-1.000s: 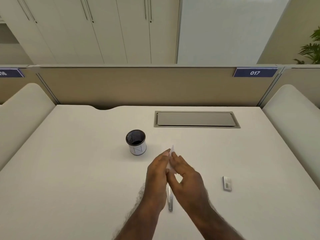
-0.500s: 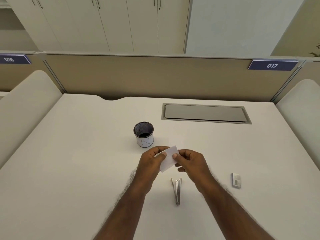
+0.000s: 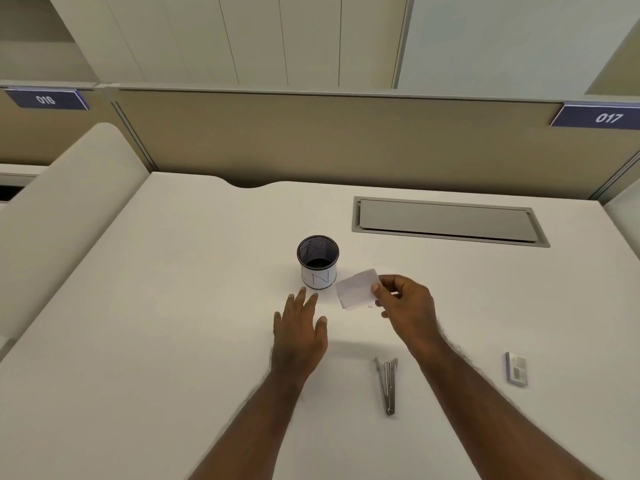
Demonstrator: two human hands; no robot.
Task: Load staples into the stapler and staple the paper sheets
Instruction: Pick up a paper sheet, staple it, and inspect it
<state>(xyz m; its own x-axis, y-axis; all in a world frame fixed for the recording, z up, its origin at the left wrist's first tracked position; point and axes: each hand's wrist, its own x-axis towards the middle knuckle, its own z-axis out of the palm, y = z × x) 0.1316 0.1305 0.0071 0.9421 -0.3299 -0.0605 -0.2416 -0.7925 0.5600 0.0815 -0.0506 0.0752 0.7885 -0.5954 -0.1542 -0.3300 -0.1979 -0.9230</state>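
Your pale table (image 3: 173, 306) sits before a beige partition (image 3: 346, 143) tagged "016" (image 3: 46, 99) and "017" (image 3: 607, 117); the mesh cup (image 3: 318, 263) reads "N". Beside that cup, your right hand (image 3: 407, 306) pinches the paper sheets (image 3: 356, 289). Your left hand (image 3: 299, 334) is flat, fingers spread.

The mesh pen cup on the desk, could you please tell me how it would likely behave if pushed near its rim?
The mesh pen cup looks empty, so probably light. It stands upright and tall, so it may tip. Lying down, its round wall could roll.
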